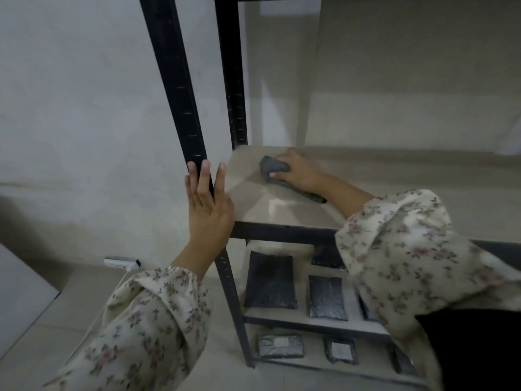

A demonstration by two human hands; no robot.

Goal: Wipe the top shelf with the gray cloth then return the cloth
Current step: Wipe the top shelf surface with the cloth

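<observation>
A pale shelf board sits in a black metal rack. My right hand rests on the board near its back left corner, pressing a crumpled gray cloth flat against the surface; part of the cloth trails out under my wrist. My left hand grips the rack's front left post at shelf height, fingers wrapped around it. Both arms wear floral sleeves.
A second black post stands at the back left corner. Lower shelves hold several dark flat packets. A white power strip with a cord lies on the floor by the wall at left.
</observation>
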